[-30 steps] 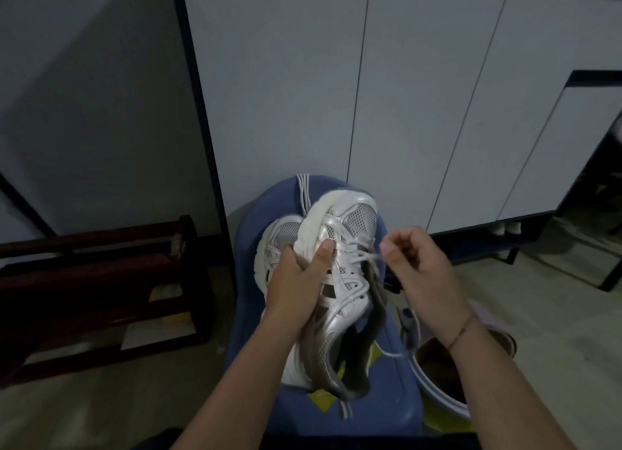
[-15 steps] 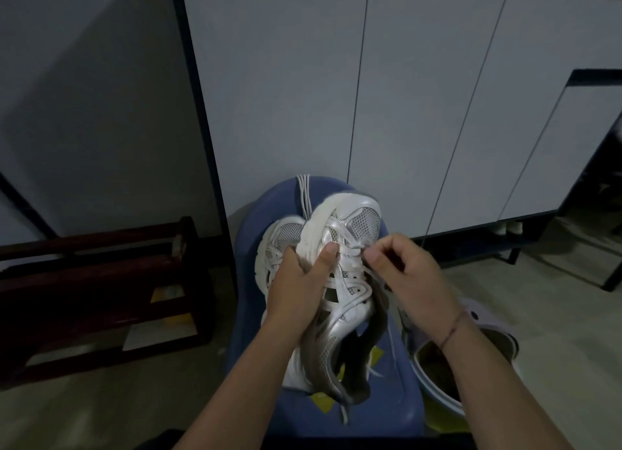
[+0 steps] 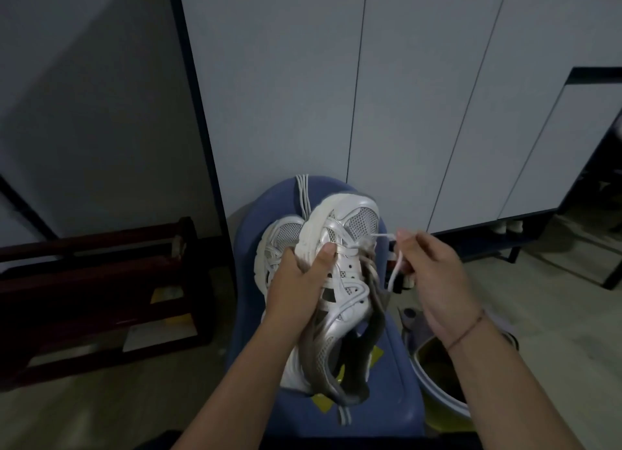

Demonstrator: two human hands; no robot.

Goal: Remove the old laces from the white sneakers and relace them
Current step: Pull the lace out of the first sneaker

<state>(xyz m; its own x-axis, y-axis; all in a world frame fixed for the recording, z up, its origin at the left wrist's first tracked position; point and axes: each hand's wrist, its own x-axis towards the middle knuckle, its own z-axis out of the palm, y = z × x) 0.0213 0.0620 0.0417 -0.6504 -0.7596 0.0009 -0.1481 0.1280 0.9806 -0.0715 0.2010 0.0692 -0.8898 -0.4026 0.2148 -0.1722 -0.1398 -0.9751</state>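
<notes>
The left hand point(image 3: 298, 283) grips a white sneaker point(image 3: 350, 276) from its left side, toe pointing away and up. Its fingers point(image 3: 324, 252) are curled round the sole edge, and the thumb lies pressed on the upper just beside the lowest lace crossings. The right hand point(image 3: 434, 274) is held to the right of the shoe. Its fingers point(image 3: 409, 239) are closed together, thumb and forefinger pinching a white lace point(image 3: 396, 269). A short length of the lace runs taut from an eyelet near the toe to the pinch. The rest loops down below the hand to the side of the shoe. A thin cord bracelet point(image 3: 466, 333) circles the right wrist.

The held sneaker is lifted above a blue plastic chair point(image 3: 393, 412), its heel low over the seat. A second white sneaker point(image 3: 282, 234) lies on the chair to the left of and behind the first, partly hidden by the left hand. A bunch of loose laces point(image 3: 303, 193) hangs over the chair's far edge.

To the right of the chair, on the floor point(image 3: 555, 298), stands a pale round bin point(image 3: 444, 405) with a dark inside. A dark wooden rack point(image 3: 101, 274) stands at the left. Beyond the chair rises a cabinet point(image 3: 420, 96) of tall white doors on a dark frame, with a plain grey wall point(image 3: 84, 96) to its left. The room is dim.
</notes>
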